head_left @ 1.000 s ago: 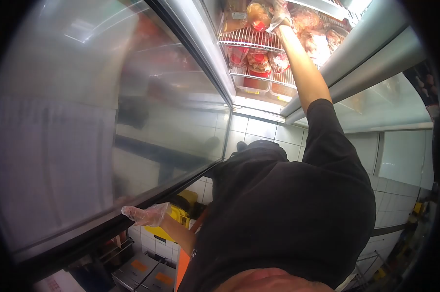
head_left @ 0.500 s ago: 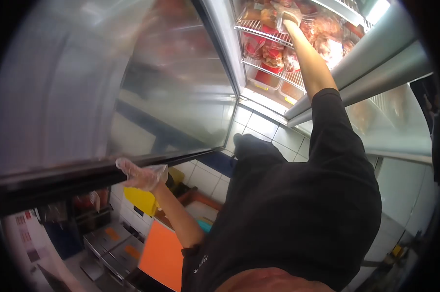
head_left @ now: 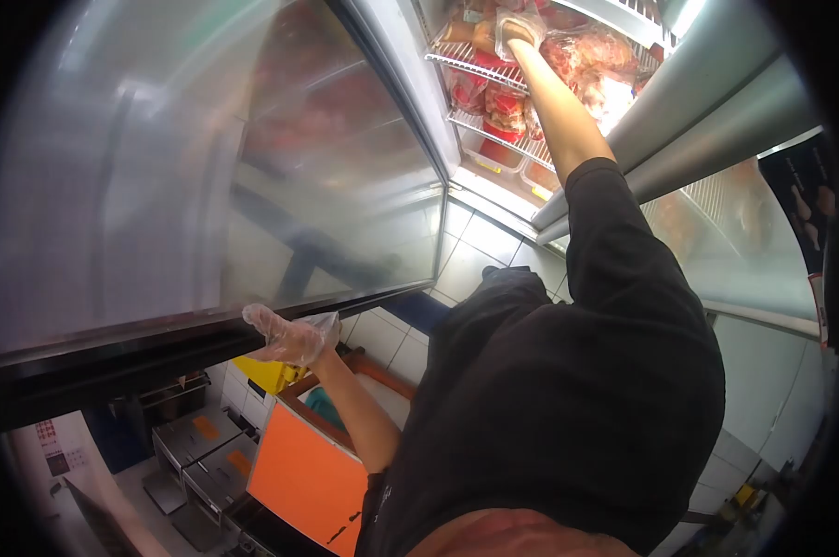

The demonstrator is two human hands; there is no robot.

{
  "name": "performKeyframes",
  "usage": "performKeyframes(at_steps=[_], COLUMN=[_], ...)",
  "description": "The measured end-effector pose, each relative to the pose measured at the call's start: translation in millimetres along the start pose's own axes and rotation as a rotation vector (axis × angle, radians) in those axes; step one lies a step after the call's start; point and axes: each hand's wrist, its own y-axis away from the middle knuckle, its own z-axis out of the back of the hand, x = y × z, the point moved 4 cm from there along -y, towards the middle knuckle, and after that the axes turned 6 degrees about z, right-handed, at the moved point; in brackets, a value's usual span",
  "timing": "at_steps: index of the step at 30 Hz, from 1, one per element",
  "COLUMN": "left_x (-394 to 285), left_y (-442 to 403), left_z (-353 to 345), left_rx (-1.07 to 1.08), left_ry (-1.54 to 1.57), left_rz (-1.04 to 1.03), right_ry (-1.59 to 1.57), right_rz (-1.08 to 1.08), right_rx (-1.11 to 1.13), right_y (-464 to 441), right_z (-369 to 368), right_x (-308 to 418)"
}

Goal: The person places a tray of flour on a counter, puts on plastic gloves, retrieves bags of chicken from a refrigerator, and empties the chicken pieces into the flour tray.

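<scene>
A clear plastic glove covers my left hand (head_left: 291, 338), which is closed on the dark-framed edge of the open glass fridge door (head_left: 345, 204). Its thumb lies along the glass side; its other fingers are partly hidden. My right hand (head_left: 520, 33), gloved too, reaches far into the lit fridge at the top of the view. It is among bagged meat (head_left: 582, 54) on an upper wire shelf (head_left: 480, 65). Its fingertips are too hidden and small to show whether they grip a bag.
More bagged meat (head_left: 505, 107) fills the shelf below, above plastic tubs (head_left: 495, 156). A second glass door (head_left: 730, 241) stands at the right. Lower left are an orange panel (head_left: 303, 469), a yellow object (head_left: 269, 373) and steel lidded units (head_left: 196, 434). White tiles (head_left: 480, 243) cover the floor.
The view has shifted a little, so the fridge appears further left. My right hand stays among the bagged meat, and my left hand remains at the door's edge.
</scene>
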Motion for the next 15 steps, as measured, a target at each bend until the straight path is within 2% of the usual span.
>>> performKeyframes(at_steps=[1, 3, 4, 6, 7, 8, 11, 14, 15], left_x=[7.4, 21.1, 22.9, 12.6, 8.1, -1.1, -11.6, 13.4, -22.9], left_y=[4.1, 7.1, 8.7, 14.2, 17.3, 20.2, 27.6, 32.4, 31.1], left_z=[6.5, 11.8, 10.9, 9.8, 10.3, 9.7, 6.1, 13.3, 0.9], left_rx=[0.016, 0.067, 0.082, 0.077, 0.069, 0.036, -0.102, -0.036, -0.138], left_ry=[0.002, -0.14, -0.186, -0.191, -0.196, -0.336, -0.557, -0.362, -0.323], left_rz=[-0.033, 0.045, 0.071, 0.02, 0.003, -0.147, -0.162, -0.149, 0.119], right_ry=[-0.001, 0.074, 0.208, 0.107, 0.115, 0.137, 0.214, 0.404, 0.515], right_rz=[-0.027, -0.006, 0.062, 0.079, 0.078, 0.077, 0.063, 0.089, 0.122], right_rx=[-0.003, 0.141, 0.247, 0.349, 0.365, 0.354, 0.32, 0.365, 0.401], right_y=[-6.1, -19.1, -22.5, -48.7, -47.5, -42.1, -33.5, -47.4, -54.5], right_z=[1.2, 4.5, 2.8, -37.7, -39.0, -34.3, -19.5, -14.6, -14.2], right_x=[-5.9, -7.0, -3.9, -44.3, -45.6, -44.1, -39.2, -58.1, -66.0])
